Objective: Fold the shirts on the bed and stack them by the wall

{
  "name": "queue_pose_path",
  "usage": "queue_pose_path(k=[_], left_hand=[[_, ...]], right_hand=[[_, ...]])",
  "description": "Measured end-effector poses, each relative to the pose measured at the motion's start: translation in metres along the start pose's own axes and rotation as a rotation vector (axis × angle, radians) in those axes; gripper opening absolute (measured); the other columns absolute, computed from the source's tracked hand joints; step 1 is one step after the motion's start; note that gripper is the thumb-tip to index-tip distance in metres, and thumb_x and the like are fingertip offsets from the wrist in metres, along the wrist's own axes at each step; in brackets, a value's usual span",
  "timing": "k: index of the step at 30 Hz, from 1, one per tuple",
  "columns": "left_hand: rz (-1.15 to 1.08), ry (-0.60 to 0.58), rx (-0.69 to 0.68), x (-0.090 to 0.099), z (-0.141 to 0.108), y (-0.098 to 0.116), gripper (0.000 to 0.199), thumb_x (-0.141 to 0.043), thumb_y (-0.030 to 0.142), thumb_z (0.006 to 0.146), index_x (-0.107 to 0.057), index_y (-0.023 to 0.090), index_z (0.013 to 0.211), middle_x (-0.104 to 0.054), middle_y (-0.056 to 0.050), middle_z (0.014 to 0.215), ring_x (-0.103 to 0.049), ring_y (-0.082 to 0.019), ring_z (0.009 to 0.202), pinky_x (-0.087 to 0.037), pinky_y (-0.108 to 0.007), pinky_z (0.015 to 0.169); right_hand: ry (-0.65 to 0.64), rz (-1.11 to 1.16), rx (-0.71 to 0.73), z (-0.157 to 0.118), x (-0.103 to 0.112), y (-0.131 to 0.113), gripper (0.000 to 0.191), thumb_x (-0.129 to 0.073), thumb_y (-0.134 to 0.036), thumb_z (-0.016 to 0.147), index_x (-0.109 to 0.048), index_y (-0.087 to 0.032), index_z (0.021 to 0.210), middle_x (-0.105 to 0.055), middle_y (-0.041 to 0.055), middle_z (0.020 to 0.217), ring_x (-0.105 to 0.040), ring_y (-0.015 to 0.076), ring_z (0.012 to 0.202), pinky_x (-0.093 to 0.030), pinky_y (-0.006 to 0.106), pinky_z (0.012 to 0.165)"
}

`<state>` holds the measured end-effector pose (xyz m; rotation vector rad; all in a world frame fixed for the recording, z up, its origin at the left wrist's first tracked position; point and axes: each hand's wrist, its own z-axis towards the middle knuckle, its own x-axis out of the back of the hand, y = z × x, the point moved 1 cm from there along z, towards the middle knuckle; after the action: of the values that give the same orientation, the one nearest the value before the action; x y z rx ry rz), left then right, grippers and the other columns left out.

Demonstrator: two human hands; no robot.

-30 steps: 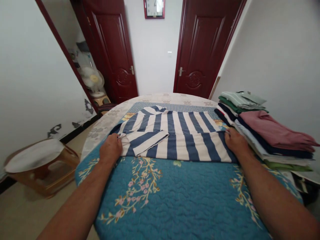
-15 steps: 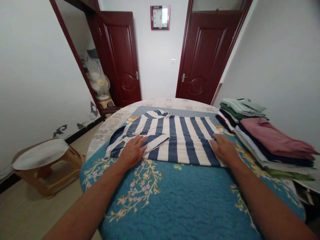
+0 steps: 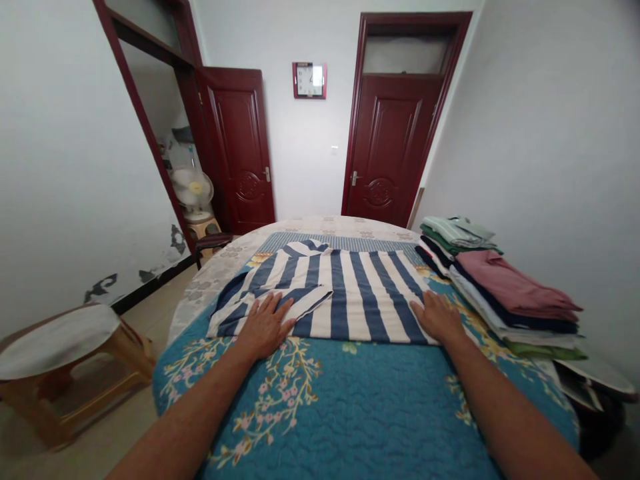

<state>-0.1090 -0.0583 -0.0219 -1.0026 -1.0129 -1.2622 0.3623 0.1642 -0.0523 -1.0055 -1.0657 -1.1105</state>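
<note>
A blue-and-white striped shirt (image 3: 345,293) lies spread sideways on a teal quilted cloth with flowers (image 3: 380,407). Its collar end points left and its hem right; one sleeve (image 3: 305,301) lies across the near left part. My left hand (image 3: 265,327) rests flat on the shirt beside that sleeve, fingers apart. At the hem, near the lower right corner, my right hand (image 3: 439,317) lies on the fabric with its fingers stretched out. Neither hand grips the cloth.
A stack of folded clothes (image 3: 520,287) stands at the table's right side. The round table has a pale patterned cover (image 3: 200,283). A stool (image 3: 65,347) stands on the floor at left. Farther back are a fan (image 3: 193,187), two dark red doors (image 3: 395,143) and a wall clock (image 3: 310,80).
The camera view has tilted up, so the scene sits lower in the picture. Both hands remain at nearly the same spots on the shirt, the left fingers spread wider.
</note>
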Motion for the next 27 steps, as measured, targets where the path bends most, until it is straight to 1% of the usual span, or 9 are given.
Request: queue_pose_path(k=[2,5,9,13,16,19,24,27], left_hand=[[-0.007,0.013,0.003,-0.0005,-0.0006,-0.0002,0.060,-0.045,0.051,0.110,-0.051,0.029,0.165,-0.043,-0.014,0.174,-0.036,-0.036,0.163,-0.029,-0.061,0.131],[-0.012,0.029,0.004,-0.0007,-0.0012,-0.0005,0.059,-0.046,0.052,0.110,-0.053,0.030,0.165,-0.044,-0.013,0.174,-0.036,-0.036,0.163,-0.029,-0.061,0.130],[-0.014,0.021,0.014,-0.0004,-0.0009,-0.0007,0.060,-0.047,0.051,0.109,-0.053,0.030,0.165,-0.043,-0.013,0.174,-0.035,-0.038,0.163,-0.029,-0.063,0.130],[-0.023,0.021,0.009,-0.0023,0.0000,-0.0019,0.061,-0.048,0.053,0.109,-0.053,0.030,0.165,-0.043,-0.014,0.174,-0.035,-0.039,0.163,-0.029,-0.065,0.129],[-0.021,0.044,0.002,-0.0047,0.0005,-0.0037,0.060,-0.049,0.053,0.108,-0.055,0.031,0.163,-0.046,-0.013,0.173,-0.037,-0.039,0.162,-0.030,-0.065,0.129],[-0.001,0.061,0.002,-0.0066,0.0012,-0.0056,0.058,-0.049,0.051,0.107,-0.058,0.032,0.161,-0.048,-0.012,0.171,-0.039,-0.038,0.162,-0.032,-0.064,0.128],[0.015,0.058,0.003,-0.0084,0.0024,-0.0079,0.057,-0.048,0.051,0.107,-0.060,0.032,0.160,-0.048,-0.012,0.171,-0.039,-0.037,0.161,-0.034,-0.063,0.128],[0.014,0.055,-0.004,-0.0090,0.0027,-0.0086,0.058,-0.048,0.052,0.108,-0.059,0.031,0.160,-0.047,-0.013,0.172,-0.039,-0.037,0.162,-0.033,-0.064,0.128]], right_hand=[[0.002,0.005,-0.060,-0.0021,-0.0007,0.0050,0.072,-0.029,-0.060,0.109,-0.053,-0.013,0.158,-0.044,0.0227,0.170,-0.037,0.0414,0.159,-0.031,0.067,0.125],[0.008,0.003,-0.098,-0.0042,-0.0023,0.0081,0.074,-0.027,-0.061,0.109,-0.050,-0.013,0.161,-0.042,0.0223,0.171,-0.037,0.0395,0.160,-0.032,0.067,0.125],[0.021,-0.012,-0.110,-0.0046,-0.0044,0.0078,0.076,-0.027,-0.061,0.109,-0.047,-0.012,0.163,-0.041,0.0211,0.172,-0.036,0.0377,0.161,-0.031,0.064,0.127],[0.029,-0.003,-0.109,-0.0049,-0.0044,0.0063,0.074,-0.028,-0.060,0.109,-0.048,-0.011,0.162,-0.044,0.0221,0.170,-0.039,0.0377,0.159,-0.032,0.064,0.126],[0.039,0.005,-0.113,-0.0063,-0.0033,0.0039,0.072,-0.029,-0.058,0.109,-0.049,-0.013,0.161,-0.044,0.0217,0.170,-0.038,0.0369,0.160,-0.031,0.062,0.127],[0.045,0.010,-0.124,-0.0073,-0.0024,0.0013,0.071,-0.030,-0.057,0.109,-0.050,-0.012,0.161,-0.044,0.0209,0.171,-0.038,0.0363,0.160,-0.030,0.061,0.128],[0.051,0.029,-0.128,-0.0075,-0.0019,-0.0010,0.068,-0.035,-0.056,0.109,-0.051,-0.015,0.161,-0.045,0.0196,0.170,-0.039,0.0367,0.159,-0.029,0.061,0.128],[0.038,0.027,-0.137,-0.0078,-0.0008,-0.0017,0.069,-0.035,-0.057,0.109,-0.049,-0.014,0.162,-0.043,0.0194,0.172,-0.036,0.0358,0.161,-0.027,0.061,0.129]])
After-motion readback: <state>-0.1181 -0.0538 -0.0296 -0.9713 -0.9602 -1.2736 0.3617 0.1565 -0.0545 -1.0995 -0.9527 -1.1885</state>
